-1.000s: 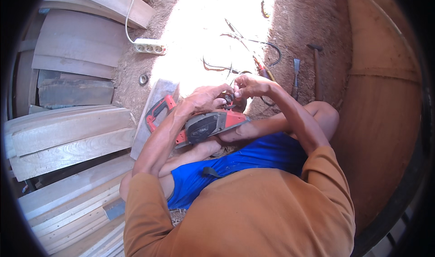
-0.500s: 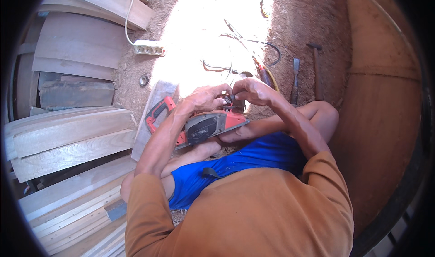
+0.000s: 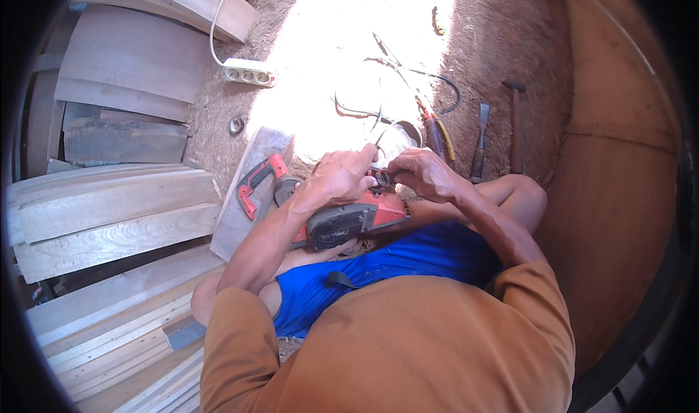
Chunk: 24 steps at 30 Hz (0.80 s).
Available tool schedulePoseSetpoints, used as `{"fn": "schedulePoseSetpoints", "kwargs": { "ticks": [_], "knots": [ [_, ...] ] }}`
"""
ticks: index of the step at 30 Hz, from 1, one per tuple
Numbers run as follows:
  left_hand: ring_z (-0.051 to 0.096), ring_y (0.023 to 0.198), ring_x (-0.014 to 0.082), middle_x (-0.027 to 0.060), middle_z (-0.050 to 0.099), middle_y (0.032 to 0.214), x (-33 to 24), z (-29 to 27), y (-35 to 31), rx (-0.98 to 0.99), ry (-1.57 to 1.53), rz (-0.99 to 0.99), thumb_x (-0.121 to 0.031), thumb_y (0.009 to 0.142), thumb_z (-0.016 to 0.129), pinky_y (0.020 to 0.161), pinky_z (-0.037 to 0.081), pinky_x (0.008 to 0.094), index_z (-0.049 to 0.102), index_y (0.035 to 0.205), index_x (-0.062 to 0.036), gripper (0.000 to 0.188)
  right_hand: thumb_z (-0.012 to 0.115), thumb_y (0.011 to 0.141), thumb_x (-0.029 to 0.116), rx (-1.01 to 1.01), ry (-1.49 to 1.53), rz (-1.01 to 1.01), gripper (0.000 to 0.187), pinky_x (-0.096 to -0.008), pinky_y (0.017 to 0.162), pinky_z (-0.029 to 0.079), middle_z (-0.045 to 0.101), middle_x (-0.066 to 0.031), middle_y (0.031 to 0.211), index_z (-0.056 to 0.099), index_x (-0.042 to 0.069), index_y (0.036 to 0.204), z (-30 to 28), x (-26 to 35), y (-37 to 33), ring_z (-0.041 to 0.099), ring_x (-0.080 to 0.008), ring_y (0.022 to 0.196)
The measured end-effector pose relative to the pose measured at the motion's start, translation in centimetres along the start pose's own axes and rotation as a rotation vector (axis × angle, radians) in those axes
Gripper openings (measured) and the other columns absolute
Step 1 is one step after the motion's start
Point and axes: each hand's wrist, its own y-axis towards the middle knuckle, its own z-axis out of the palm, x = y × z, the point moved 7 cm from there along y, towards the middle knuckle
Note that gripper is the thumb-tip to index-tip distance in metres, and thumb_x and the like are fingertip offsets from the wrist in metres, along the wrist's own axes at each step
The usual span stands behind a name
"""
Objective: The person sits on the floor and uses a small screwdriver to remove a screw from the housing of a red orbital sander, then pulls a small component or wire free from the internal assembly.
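Note:
A red and black electric hand planer (image 3: pixel 342 225) rests across my folded legs, its red handle (image 3: pixel 256 186) on the far side of my left forearm. My left hand (image 3: pixel 339 176) is closed, its fingertips at a small dark part on top of the planer. From the other side, my right hand (image 3: pixel 428 176) pinches the dark knob-like part (image 3: pixel 380 180) near the planer's front. The fingers of both hands nearly meet there and hide much of that part, so its exact kind cannot be made out.
A grey board (image 3: pixel 247 151) lies beneath the handle. A screwdriver (image 3: pixel 435 138), a chisel (image 3: pixel 481 140) and a hammer (image 3: pixel 516 122) lie to the right. A power strip (image 3: pixel 247 72) and tape roll (image 3: pixel 236 125) sit left, near stacked planks (image 3: pixel 116 224). Cables cross the sunlit ground.
The view has shifted slightly, so the surroundings sit lower and farther right. The planer has tilted a little, and my hands remain together at its top part, with the fingers slightly rearranged.

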Motion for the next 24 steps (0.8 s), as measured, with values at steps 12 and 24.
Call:
{"fn": "schedulePoseSetpoints", "kwargs": {
  "ticks": [12,24],
  "knots": [
    [0.07,0.091,0.0477,0.023,0.072,0.088,-0.9,-0.1,-0.3,-0.063,0.007,0.041,-0.021,0.088,0.079,0.079,0.053,0.0568,0.05,0.124,-0.0071,0.048,0.077,0.081,0.006,-0.038,-0.265,-0.107,0.017,-0.043,0.081,0.045,0.071,-0.0062,0.092,0.076,0.009,0.097,-0.3,2.6,0.1,0.065,-0.0301,0.093],
    [0.07,0.09,0.0501,0.0271,0.071,0.088,-1.3,0.0,-0.2,-0.068,-0.01,0.043,-0.017,0.088,0.077,0.079,0.054,0.0586,0.048,0.12,-0.0023,0.047,0.075,0.08,0.002,0.114,-0.058,-0.005,0.012,-0.0486,0.08,0.051,0.066,-0.0174,0.086,0.064,0.002,0.087,-0.3,0.7,2.4,0.066,-0.0402,0.088]
  ]
}}
